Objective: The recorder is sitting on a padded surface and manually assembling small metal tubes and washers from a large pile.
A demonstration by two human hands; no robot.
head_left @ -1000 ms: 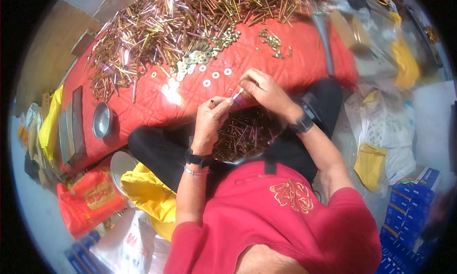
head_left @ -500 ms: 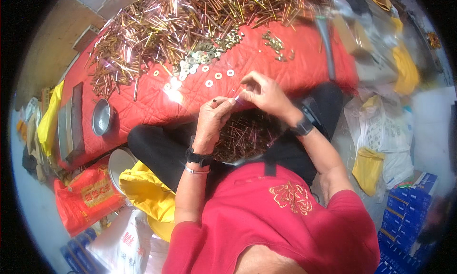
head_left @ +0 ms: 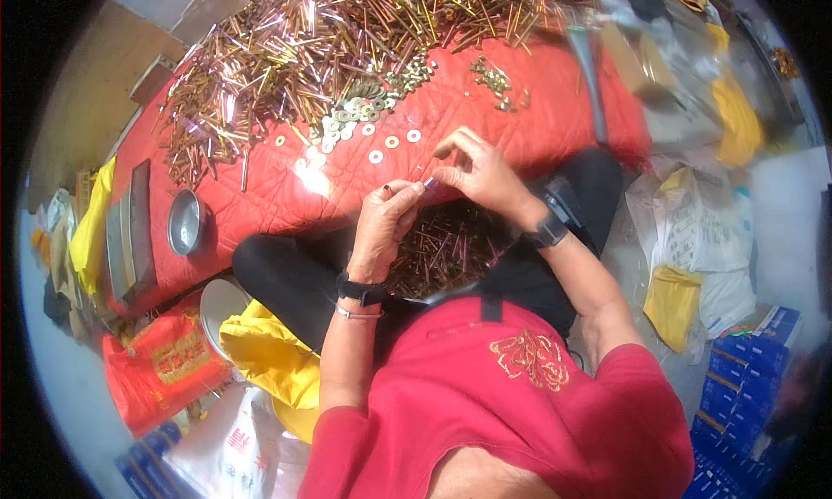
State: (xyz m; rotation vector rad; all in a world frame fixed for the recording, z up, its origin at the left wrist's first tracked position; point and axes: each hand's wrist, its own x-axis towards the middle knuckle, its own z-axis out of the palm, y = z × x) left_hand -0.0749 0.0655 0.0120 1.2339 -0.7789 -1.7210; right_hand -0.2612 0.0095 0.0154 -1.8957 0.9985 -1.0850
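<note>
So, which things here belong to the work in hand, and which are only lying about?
Likely the work's:
slim piece between left hand and right hand
piled metal rods
washers
small metal fittings

Seemingly just lying about:
metal bowl
red bag
blue boxes

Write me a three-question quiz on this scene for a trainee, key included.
1. Multiple choice: where is the metal bowl?
a) In the right hand
b) Toward the left end of the red cloth
c) On the blue boxes
2. True or false: the left hand is close to the right hand.
3. Fill the gap: the large heap on the cloth consists mostly of long, thin metal ____.

Key: 1. b; 2. true; 3. rods.
</note>
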